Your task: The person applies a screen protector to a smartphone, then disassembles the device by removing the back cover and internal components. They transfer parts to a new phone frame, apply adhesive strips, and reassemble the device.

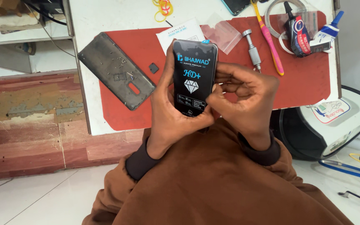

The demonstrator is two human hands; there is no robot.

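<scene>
A black phone with a printed protective film on its screen stands upright above my lap. My left hand cups it from the left and below, thumb along the lower edge. My right hand grips the phone's right side, fingers curled at its edge and thumb near the lower right corner of the screen. A small blue tab shows at the phone's top edge.
A red mat covers the white table. On it lie a grey phone back cover, a small black square part, a metal screwdriver, a pink-and-yellow toothbrush, glue tubes and plastic bags. Rubber bands lie beyond.
</scene>
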